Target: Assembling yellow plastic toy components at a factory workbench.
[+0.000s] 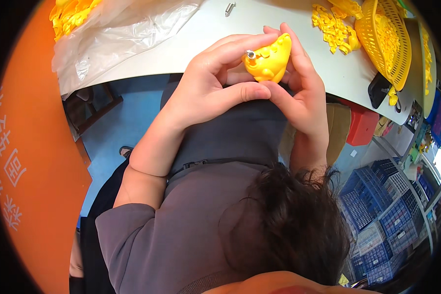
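A glossy yellow moulded plastic piece [272,61], rounded with a pointed upper end, is held between my two hands above the table's near edge. A short silver metal part [250,54] sticks out at its left side. My left hand [220,78] closes on the piece from the left, its thumb at the lower edge. From the right, my right hand [304,83] grips it with the thumb below and fingers behind. The fingers partly hide its back and sides. Beyond my hands, a small metal spring [230,9] lies on the white table [181,54].
A clear plastic bag [117,39] lies at the far left beside yellow parts [73,17]. Several loose yellow pieces [330,27] and a yellow basket [405,49] of small parts are at the right. A dark phone [379,90] rests nearby. Blue crates [362,201] stand below right.
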A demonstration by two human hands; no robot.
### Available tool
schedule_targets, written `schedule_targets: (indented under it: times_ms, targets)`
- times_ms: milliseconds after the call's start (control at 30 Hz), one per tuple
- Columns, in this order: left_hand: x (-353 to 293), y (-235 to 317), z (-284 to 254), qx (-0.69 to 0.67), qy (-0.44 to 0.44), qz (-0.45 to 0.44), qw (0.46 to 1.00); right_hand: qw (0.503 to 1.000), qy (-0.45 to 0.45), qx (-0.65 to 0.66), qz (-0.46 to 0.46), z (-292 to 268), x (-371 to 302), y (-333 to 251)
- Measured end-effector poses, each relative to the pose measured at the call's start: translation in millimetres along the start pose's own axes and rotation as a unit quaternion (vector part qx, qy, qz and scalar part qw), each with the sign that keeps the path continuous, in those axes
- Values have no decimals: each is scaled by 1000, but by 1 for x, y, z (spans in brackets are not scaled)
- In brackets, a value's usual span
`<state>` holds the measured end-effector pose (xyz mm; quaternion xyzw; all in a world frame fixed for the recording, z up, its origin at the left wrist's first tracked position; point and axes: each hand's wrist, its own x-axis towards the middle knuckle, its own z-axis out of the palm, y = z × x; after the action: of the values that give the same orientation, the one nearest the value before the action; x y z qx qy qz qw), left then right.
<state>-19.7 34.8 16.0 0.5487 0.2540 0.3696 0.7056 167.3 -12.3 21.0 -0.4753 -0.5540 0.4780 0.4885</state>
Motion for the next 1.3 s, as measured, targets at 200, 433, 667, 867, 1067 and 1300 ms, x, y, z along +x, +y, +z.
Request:
schedule_targets:
  times_ms: [200,433,667,867,1067,1300]
  targets:
    - [-2,3,-3,-52,6,-49,997,980,-7,174,99,0,-7,-8]
    - [-6,8,7,-12,48,-27,998,986,35,83,138,11,4,-22]
    - [-7,17,3,141,47,-5,989,986,77,88,117,19,5,-30]
    - [-8,15,1,242,62,34,968,985,85,74,129,19,8,-30]
    - [-9,17,5,277,87,51,956,974,93,151,139,13,9,-27]
    - [-10,14,9,302,98,73,945,971,97,162,149,14,10,-21]
